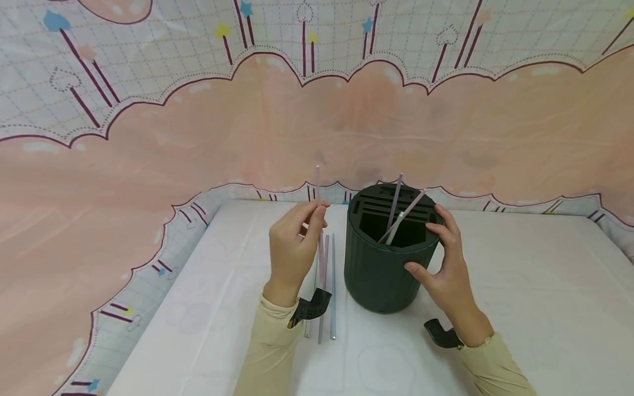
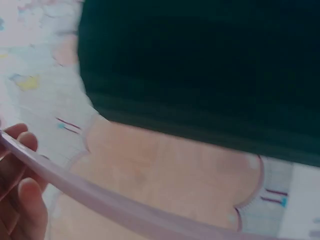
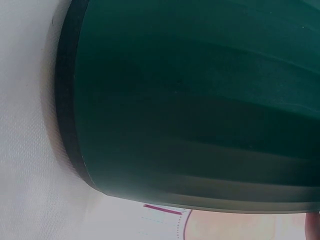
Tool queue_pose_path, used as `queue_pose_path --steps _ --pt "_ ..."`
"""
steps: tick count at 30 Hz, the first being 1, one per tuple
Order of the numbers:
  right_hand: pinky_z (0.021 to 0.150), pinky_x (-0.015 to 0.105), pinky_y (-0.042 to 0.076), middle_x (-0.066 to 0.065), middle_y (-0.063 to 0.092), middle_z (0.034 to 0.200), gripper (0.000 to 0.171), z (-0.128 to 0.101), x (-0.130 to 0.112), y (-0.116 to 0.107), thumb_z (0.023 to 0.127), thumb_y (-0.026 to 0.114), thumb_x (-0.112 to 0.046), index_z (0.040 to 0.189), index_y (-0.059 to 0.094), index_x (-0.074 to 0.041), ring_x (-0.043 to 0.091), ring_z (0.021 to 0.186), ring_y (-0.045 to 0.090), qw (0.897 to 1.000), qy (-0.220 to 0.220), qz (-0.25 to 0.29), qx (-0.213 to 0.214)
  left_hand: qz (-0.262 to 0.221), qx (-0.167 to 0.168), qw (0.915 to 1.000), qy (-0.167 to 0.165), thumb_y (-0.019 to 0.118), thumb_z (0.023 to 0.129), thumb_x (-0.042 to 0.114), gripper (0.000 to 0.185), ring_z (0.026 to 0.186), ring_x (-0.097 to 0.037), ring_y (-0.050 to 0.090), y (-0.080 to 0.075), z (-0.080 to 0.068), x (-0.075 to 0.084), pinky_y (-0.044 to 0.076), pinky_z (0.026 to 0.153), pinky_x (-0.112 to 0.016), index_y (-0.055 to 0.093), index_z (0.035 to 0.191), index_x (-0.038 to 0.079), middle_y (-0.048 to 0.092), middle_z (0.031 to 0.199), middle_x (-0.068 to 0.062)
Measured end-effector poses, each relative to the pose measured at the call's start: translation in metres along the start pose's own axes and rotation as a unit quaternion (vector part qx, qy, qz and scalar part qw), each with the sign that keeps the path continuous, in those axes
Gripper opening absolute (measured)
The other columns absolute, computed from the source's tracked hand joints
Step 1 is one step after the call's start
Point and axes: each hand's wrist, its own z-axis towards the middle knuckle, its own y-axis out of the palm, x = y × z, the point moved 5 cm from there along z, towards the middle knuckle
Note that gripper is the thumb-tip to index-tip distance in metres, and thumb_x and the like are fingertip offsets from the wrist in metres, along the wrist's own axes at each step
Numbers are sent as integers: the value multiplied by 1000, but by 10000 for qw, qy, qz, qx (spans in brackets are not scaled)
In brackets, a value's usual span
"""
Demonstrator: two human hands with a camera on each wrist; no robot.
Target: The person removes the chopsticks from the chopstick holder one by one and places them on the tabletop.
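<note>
Left hand (image 1: 295,247) pinches a pinkish stick (image 1: 318,184) just left of the dark green holder (image 1: 381,280); right hand (image 1: 449,258) grips that near its rim. Stick's probably light, stiffish, kinda slick, so I'd pinch mid-shaft.

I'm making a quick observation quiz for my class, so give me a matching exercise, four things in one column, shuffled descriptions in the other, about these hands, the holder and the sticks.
Column one:
1. Left hand
2. Right hand
3. Holder
4. Pale blue stick

Column two:
A. Lies on the white table
B. Dark green, with sticks standing in it
C. Pinches a pale pinkish stick
D. Grips the container near its rim

Pairs: 1-C, 2-D, 3-B, 4-A
</note>
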Motion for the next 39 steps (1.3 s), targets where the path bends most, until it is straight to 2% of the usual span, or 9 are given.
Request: queue_pose_path --steps 3,5,8,11,18,23,27,36,39 --pt "101 55 15 23 20 141 77 0 0 0 79 59 -51 120 36 9 34 131 15 10000 -24 -20 15 572 -257 9979 -184 53 90 22 19 59 -4 53 7 -4 -15 41 45 -18 68 90 10 60 69 5" --pt "101 55 15 23 20 141 77 0 -1 0 79 58 -52 120 36 9 34 131 15 10000 -39 -40 19 995 -541 9928 -383 52 91 26 21 60 -4 53 12 -8 -25 40 46 -19 67 89 11 60 68 7" --pt "101 55 15 23 20 141 77 0 -1 0 79 58 -52 120 36 10 35 131 15 10000 -62 -54 27 1564 -1045 9789 -794 51 91 30 23 59 -5 53 18 -15 -41 40 47 -22 67 89 13 60 65 8" --pt "101 55 15 23 20 141 77 0 -2 0 79 58 -52 120 35 10 35 131 15 10000 -66 -53 17 1863 -1470 9629 -1286 52 90 30 23 57 -7 53 22 -23 -55 40 47 -24 67 93 13 62 65 8" --pt "101 55 15 23 20 141 77 -1 -3 1 79 58 -52 120 36 9 34 131 16 10000 -23 -48 10 2108 -2034 9293 -2250 54 89 28 21 54 -8 53 25 -38 -79 38 44 -25 66 102 16 63 68 9" --pt "101 55 16 24 20 140 77 -2 -3 1 78 59 -51 120 36 9 34 130 16 10000 -37 -29 42 2120 -2449 9022 -2850 55 89 29 24 50 -9 49 29 -51 -94 37 42 -25 63 107 16 64 73 7" --pt "101 55 16 24 21 140 77 -2 -4 0 79 58 -51 120 36 10 34 130 17 10000 -42 -24 51 2150 -2701 8809 -3237 56 87 28 24 51 -11 50 32 -61 -107 38 44 -26 63 106 15 64 75 4" --pt "101 55 16 23 20 141 75 -1 -5 0 79 58 -50 120 35 8 33 131 16 10000 5 -61 9 2464 -3094 8454 -3591 54 84 27 17 57 -15 52 38 -79 -123 39 47 -29 64 92 16 60 75 3" --pt "101 56 16 24 20 140 76 0 -4 0 79 59 -51 120 35 9 34 131 16 10000 -30 -44 24 2536 -3170 8387 -3631 54 84 27 15 56 -17 51 39 -82 -126 38 46 -30 63 89 16 58 71 1"
